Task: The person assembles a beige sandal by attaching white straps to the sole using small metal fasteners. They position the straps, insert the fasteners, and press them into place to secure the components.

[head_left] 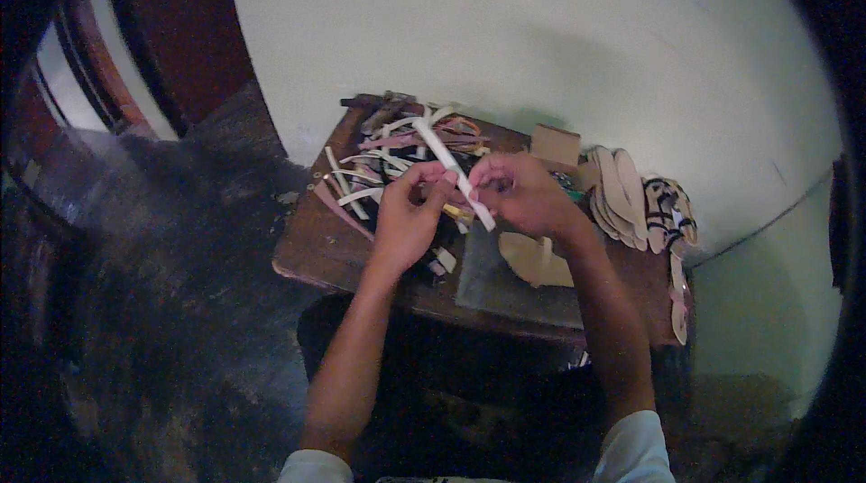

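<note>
Between both hands, above the table, a long white strap (437, 142) slants from upper left to lower right. The fingertips of my left hand (417, 212) pinch it near its middle. Closer to its lower end, the fingers of my right hand (519, 190) are closed on it too. Below my right hand a beige sandal sole (528, 257) with a light strap across it lies on a grey slab (483, 280). My right forearm hides part of that sole. To the left of my hands is a tangled pile of cream, pink and dark straps (356, 172).
The wooden table (311, 253) stands against a pale wall (505, 32). Along its right side are stacked beige soles (618, 194), black-strapped sandals (670, 212) and another sole (678, 298) near the edge. A cardboard box (555, 145) sits at the back. Dark floor (180, 303) lies left.
</note>
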`<action>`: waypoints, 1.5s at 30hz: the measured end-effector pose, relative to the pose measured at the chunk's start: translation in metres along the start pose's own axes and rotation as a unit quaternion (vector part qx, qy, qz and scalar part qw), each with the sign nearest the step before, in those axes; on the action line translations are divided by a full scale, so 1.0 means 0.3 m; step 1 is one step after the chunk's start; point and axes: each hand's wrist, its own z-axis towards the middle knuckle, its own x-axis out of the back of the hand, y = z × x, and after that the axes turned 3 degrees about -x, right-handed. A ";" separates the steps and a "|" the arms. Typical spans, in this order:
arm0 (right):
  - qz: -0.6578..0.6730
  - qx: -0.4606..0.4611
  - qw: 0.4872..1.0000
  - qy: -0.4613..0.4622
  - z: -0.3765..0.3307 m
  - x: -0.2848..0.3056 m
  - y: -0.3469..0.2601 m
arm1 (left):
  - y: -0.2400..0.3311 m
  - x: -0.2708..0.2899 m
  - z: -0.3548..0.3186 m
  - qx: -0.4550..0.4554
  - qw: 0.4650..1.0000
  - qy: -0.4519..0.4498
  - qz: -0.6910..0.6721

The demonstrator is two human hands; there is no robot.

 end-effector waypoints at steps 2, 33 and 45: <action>0.040 0.041 0.998 0.004 -0.125 0.004 0.021 | 0.028 -0.064 -0.034 0.062 0.995 -0.039 -0.075; 0.136 -0.028 0.949 0.283 -0.543 0.038 0.272 | 0.025 -0.325 -0.209 0.186 0.906 -0.365 0.108; -0.021 -0.004 0.937 0.349 -0.529 0.055 0.280 | -0.065 -0.302 -0.185 0.115 0.973 -0.165 0.113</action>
